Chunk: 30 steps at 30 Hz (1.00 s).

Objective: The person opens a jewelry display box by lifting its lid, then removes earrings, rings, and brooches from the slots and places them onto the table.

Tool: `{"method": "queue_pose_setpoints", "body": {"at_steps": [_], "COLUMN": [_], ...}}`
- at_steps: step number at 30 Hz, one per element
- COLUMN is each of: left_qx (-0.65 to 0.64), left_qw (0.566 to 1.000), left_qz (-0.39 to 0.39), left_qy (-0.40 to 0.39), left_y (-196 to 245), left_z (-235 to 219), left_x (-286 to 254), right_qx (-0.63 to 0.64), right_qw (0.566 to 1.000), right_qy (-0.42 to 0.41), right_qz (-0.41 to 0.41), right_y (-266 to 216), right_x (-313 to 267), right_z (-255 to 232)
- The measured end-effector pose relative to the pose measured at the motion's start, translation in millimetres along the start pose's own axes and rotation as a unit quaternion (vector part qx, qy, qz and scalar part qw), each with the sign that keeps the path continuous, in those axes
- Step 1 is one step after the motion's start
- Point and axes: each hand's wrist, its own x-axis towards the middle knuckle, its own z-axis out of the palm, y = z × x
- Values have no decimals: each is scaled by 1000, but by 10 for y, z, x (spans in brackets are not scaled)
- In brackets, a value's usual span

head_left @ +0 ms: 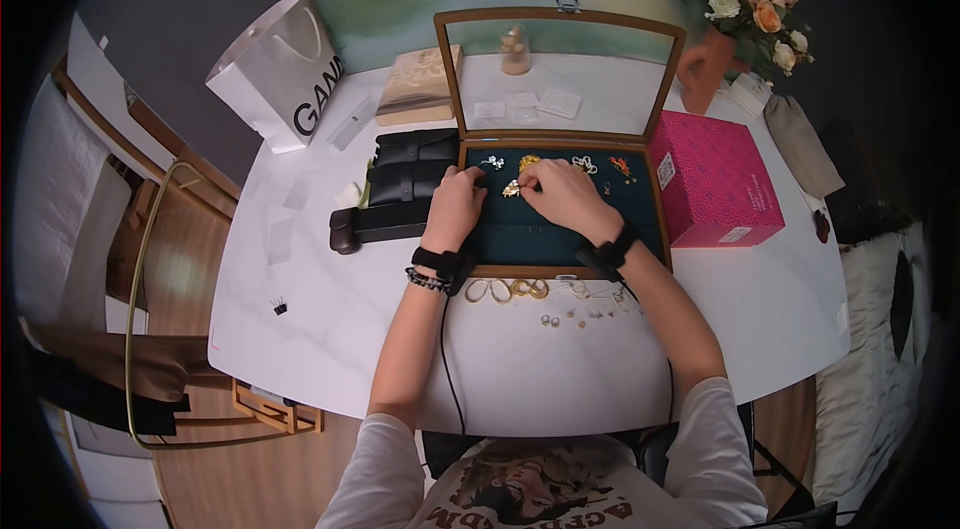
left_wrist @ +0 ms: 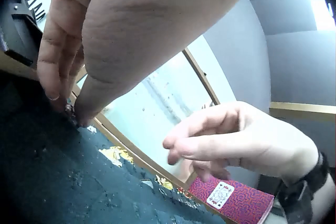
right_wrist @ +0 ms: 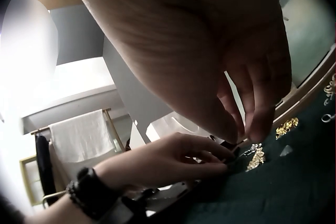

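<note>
A wooden jewelry box with dark green lining lies open on the table, its glass lid raised. At the box's left side, my left hand pinches a small shiny piece of jewelry between thumb and fingertips, mostly hidden by them. My right hand hovers over the middle of the box, fingers loosely bent with nothing seen between them. Close by its fingertips are a gold piece and a gold chain. Farther along the lining lie a silver piece, a pale chain and a red-and-gold piece.
Gold bangles and several rings and earrings lie before the box. Black cases stand against its left side, a pink box against its right. A white paper bag and flower vase stand behind.
</note>
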Motion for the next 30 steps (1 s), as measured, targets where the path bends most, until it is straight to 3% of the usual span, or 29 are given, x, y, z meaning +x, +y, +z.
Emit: {"method": "queue_pose_setpoints", "body": {"at_steps": [6,8,12,15,17,20,23,24,25,26,28,29,30], "left_qx": [-7,-2,2,29,33,34,-83,-151,-217,-216,-214,-183,-143], "left_qw": [1000,999,1000,999,997,996,996,985,962,962,921,907,898], "left_qz": [15,27,9,39,56,48,32,32,33,33,83,96,107], "left_qy": [-13,-23,-5,24,47,62,15,-74,-162,-164,-315,-367,-403], "left_y": [-64,-50,52,36,24,188,391,466,537,598,710,771,796], "left_z": [-1,-8,-84,-73,-63,-229,-524,-657,-762,-830,-929,-952,-927], "left_x": [-2,-7,-18,-32,-37,1,-2,-35,-69,-128,-294,-368,-454], "right_qx": [-128,-92,-46,27,102,209,278,279,296,314,241,210,213], "right_qw": [989,995,999,1000,991,975,960,959,955,947,960,954,954], "right_qy": [74,22,1,7,78,69,34,35,-15,-66,-136,-214,-212], "right_qz": [-28,-19,8,-5,-30,2,23,24,21,17,-34,-1,0], "right_y": [201,196,184,219,248,115,-90,-110,-118,-136,-273,-395,-413], "right_x": [261,306,327,328,304,104,-255,-375,-487,-600,-816,-891,-933], "right_z": [455,440,388,336,284,51,-133,-139,-141,-146,-229,-320,-272]}}
